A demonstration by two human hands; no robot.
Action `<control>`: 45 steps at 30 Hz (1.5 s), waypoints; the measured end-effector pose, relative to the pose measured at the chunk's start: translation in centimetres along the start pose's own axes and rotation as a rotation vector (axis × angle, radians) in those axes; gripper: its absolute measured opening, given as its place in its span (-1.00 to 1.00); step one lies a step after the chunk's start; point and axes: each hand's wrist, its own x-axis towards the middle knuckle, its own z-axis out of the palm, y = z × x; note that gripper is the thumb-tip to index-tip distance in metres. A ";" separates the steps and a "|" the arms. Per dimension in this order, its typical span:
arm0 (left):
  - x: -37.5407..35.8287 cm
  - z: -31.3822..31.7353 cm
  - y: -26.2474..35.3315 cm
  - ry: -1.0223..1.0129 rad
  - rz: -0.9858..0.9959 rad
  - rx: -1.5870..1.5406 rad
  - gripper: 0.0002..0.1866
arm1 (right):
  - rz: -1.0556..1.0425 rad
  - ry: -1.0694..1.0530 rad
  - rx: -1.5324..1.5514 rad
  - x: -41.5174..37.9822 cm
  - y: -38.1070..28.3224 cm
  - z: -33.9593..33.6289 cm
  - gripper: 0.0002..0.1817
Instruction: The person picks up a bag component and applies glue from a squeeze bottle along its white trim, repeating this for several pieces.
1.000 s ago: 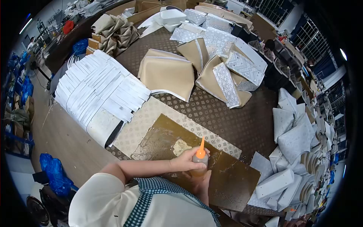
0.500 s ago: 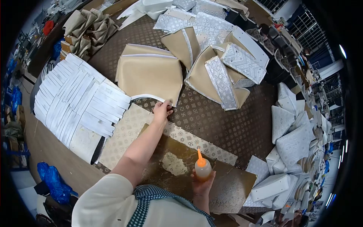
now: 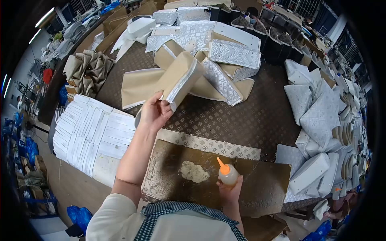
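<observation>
One tan panel point(image 3: 177, 78) (lifted), one bottle point(image 3: 227, 175).

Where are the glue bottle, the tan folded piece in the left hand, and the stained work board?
glue bottle point(image 3: 228, 176): head view, on its clear body below the orange nozzle.
tan folded piece point(image 3: 179, 76): head view, on its tan outer face.
stained work board point(image 3: 169, 176): head view, on its dark glue-stained surface.

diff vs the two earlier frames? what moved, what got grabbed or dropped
The left hand left the glue bottle, reached up to the tan pile and took hold of a folded tan piece, which is now lifted off the table toward the person. The right hand kept its grip on the bottle, upright over the stained brown board. The white strips and grey patterned pieces lie as they were.
</observation>
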 end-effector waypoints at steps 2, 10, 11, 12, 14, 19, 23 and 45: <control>-2.0 1.1 0.0 0.011 0.068 -0.033 -0.78 | -0.044 -0.147 0.026 -0.3 -0.8 -1.3 -0.22; -8.7 -4.6 -4.2 -0.195 0.105 -0.237 -0.58 | -0.368 -0.222 -0.149 -3.3 -5.1 -0.1 -0.08; -9.7 -4.7 -4.6 -0.179 0.108 -0.246 -0.56 | -0.398 -0.257 -0.191 -3.5 -5.5 -0.1 -0.11; -10.6 -4.5 -4.9 -0.164 0.107 -0.255 -0.55 | -0.429 -0.289 -0.233 -3.8 -5.8 -0.1 -0.14; -11.9 -4.4 -5.0 -0.131 0.092 -0.246 -0.51 | -0.426 -0.251 -0.214 -4.1 -6.0 0.4 -0.05; -13.5 -5.3 -4.6 -0.026 0.121 -0.185 -0.47 | -0.399 -0.214 -0.208 -4.8 -5.9 2.2 0.06; -14.5 -6.1 -4.8 0.013 0.085 -0.174 -0.46 | -0.397 -0.228 -0.221 -5.4 -5.3 3.2 0.06; -14.3 -2.4 -4.7 -0.079 0.063 0.479 -0.67 | -0.422 -0.111 -0.046 -4.8 -5.1 -2.9 -0.21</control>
